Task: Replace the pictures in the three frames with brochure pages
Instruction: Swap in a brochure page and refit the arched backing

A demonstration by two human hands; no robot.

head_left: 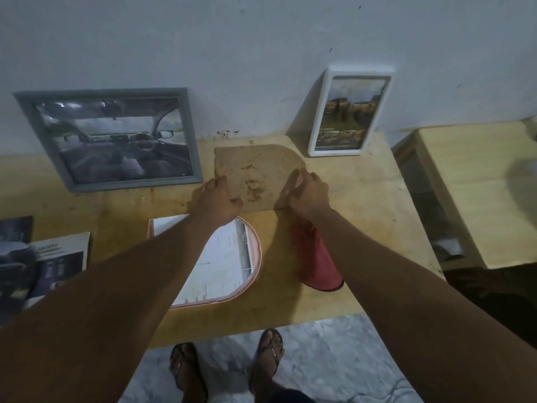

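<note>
Pale wood forms the table (363,251) over which we stand, our sandalled feet (226,370) on the mottled floor below its near edge. At the near left we record an open brochure (49,263), lying flat. Before us lies the pink arch-shaped frame (255,274), face down, with a white printed page (223,266) set inside it. Just to its right rests a red cloth (316,263), partly under our right forearm. Beyond the frame lies the brown arch-shaped backing board (255,167), stained and flat on the table. Our left hand (218,199) grips its near left corner, fingers curled over the edge; our right hand (308,193) pinches its right edge. The hands are apart, both on the board. Farthest off, two frames lean against the white wall (232,53): a grey frame (110,138) at left showing a car interior, and a white frame (345,112) at right showing a landscape print.
</note>
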